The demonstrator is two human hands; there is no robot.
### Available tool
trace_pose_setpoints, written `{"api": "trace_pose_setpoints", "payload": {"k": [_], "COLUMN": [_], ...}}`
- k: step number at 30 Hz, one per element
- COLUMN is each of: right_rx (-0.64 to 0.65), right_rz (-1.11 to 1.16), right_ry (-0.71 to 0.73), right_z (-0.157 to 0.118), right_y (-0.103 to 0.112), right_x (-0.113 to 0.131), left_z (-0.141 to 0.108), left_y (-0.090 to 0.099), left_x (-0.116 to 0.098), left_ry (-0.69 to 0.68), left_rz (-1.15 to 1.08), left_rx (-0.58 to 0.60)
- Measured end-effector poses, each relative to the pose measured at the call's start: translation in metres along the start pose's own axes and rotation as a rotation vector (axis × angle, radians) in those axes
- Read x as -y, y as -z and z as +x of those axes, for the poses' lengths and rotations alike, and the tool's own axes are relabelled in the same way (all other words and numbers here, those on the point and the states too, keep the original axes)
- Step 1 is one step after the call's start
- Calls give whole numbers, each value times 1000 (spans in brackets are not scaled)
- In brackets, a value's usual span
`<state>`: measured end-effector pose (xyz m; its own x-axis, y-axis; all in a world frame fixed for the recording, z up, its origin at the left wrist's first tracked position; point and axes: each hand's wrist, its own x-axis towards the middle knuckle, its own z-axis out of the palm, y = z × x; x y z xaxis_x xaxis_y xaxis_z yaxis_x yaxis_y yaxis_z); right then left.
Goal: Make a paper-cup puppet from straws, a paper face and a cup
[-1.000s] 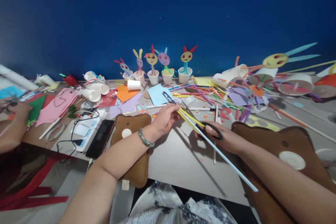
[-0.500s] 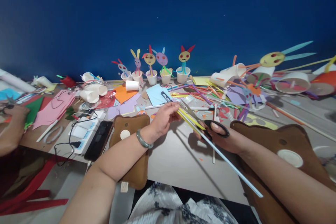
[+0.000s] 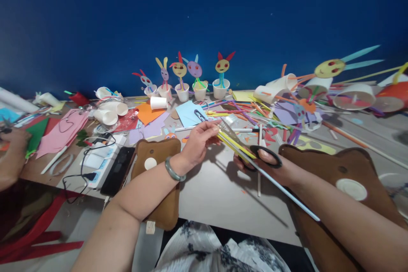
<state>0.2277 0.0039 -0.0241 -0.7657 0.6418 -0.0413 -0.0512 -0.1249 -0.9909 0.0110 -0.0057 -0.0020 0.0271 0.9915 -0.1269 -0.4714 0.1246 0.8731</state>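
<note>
1 blue wall (image 3: 204, 8) stands behind 1 grey counter (image 3: 204, 191), as I observe from the room. 2 brown pads (image 3: 331, 165) with eared tops lie on it, 1 to the left and 1 to the right. 1 white power strip (image 3: 103, 161) lies left, just beside 1 black phone (image 3: 117, 170). 5 paper-faced figures (image 3: 222, 66) stand in white cups (image 3: 182, 93) along the wall. The left hand (image 3: 199, 138) has thumb and fingers together, clamped on the ends of yellow strips (image 3: 236, 143) and 1 pale stick (image 3: 291, 196), above the counter. The right hand (image 3: 285, 172) has its fingers closed around the black handles of 1 pair of scissors (image 3: 236, 137). Their blades point toward the left hand, alongside the strips; contact cannot be determined. 1 green-grey bangle (image 3: 172, 171) circles the left wrist.
</note>
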Motion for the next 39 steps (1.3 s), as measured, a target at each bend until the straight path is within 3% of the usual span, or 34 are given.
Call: {"api": "trace_pose_setpoints", "payload": {"k": [9, 26, 39], "right_rx": [36, -22, -47], "right_rz": [-49, -228, -232], "right_ry": [16, -13, -16], "right_z": [2, -1, -3], "right_y": [0, -2, 0], "right_x": [-2, 9, 9], "left_z": [-2, -2, -1], "left_y": [-2, -2, -1], "left_x": [1, 4, 3], "left_ry": [-13, 2, 20], "left_rz": [-9, 6, 51], "left_rx": [-2, 59, 76]}}
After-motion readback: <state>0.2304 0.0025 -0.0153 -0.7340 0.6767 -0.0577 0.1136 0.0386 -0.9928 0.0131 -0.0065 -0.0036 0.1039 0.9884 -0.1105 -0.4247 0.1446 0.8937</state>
